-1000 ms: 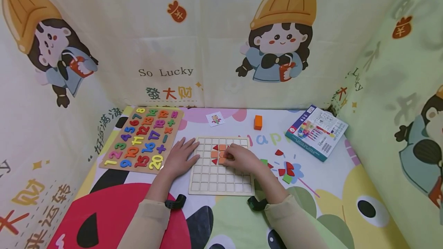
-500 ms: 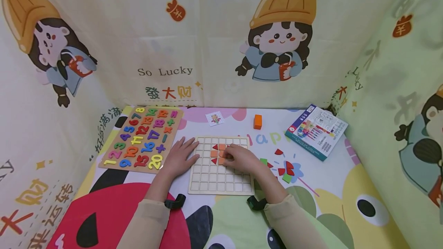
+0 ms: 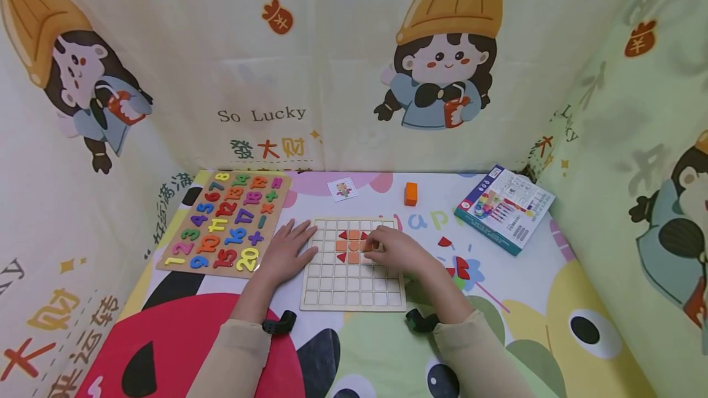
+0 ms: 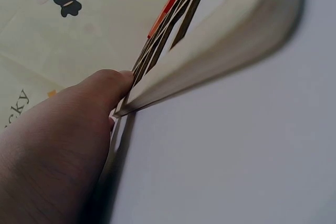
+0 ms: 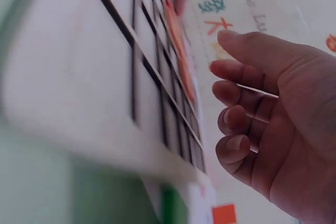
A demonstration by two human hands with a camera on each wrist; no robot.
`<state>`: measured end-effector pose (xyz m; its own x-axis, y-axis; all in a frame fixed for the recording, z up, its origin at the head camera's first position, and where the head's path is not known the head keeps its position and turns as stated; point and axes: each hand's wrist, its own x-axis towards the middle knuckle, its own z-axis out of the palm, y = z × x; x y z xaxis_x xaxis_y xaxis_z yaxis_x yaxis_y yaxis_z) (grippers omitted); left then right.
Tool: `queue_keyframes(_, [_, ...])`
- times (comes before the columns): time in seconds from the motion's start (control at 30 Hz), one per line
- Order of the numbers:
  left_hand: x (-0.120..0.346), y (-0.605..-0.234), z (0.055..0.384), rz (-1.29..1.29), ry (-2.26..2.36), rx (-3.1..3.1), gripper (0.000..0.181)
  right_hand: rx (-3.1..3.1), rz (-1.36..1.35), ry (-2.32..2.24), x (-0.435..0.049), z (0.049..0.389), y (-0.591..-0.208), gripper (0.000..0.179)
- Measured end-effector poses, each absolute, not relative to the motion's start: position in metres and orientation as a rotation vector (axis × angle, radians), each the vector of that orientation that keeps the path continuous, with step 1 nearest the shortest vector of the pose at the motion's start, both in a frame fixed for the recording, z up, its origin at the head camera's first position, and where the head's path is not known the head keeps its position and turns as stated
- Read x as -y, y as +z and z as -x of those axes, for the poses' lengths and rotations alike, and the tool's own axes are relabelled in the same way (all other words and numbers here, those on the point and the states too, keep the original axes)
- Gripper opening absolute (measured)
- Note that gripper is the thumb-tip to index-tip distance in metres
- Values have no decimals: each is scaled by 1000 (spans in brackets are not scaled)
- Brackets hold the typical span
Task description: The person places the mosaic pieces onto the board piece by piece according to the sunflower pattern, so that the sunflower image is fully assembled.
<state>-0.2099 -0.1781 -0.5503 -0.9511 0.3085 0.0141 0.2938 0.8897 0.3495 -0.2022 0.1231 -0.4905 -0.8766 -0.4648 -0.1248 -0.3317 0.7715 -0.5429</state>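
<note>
A pale wooden grid board (image 3: 354, 293) lies on the table between my hands. Near its upper middle are orange square tiles (image 3: 354, 234), grouped in a cross, with a red quarter-round piece (image 3: 341, 257) and two more in the corners. Flat beside the board's left edge, my left hand (image 3: 289, 250) spreads its fingers; its thumb touches the rim (image 4: 157, 85) in the left wrist view. My right hand (image 3: 401, 250) hovers over the right side of the tiles. Its fingers (image 5: 236, 119) are loosely curled in the right wrist view, with nothing visible between them and the thumb.
Left of the board is a number puzzle (image 3: 285, 192). A small picture card (image 3: 343, 189) and an orange block (image 3: 410, 194) lie behind it. Loose red pieces (image 3: 462, 268) and a partly hidden green square (image 3: 459, 282) are to the right, before a box (image 3: 506, 209).
My right hand has shifted slightly right, away from the tiles, uncovering the middle of the orange cross and a red piece at its upper right. The left hand stays put.
</note>
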Motion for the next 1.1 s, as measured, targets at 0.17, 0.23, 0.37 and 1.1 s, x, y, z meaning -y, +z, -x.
queue_keyframes(0.17, [179, -551, 211, -478, 539, -3015, 62, -2727, 545, -791, -152, 202, -481, 16])
queue_keyframes(0.23, [179, -551, 211, -478, 533, -3013, 62, -2731, 525, -792, -165, 202, -479, 16])
queue_keyframes(0.37, [181, -550, 211, -476, 528, -3010, 62, -2725, 485, -804, -190, 199, -477, 18])
queue_keyframes(1.1, [178, -553, 211, -489, 545, -3014, 62, -2581, 400, -776, -261, 181, -501, 24])
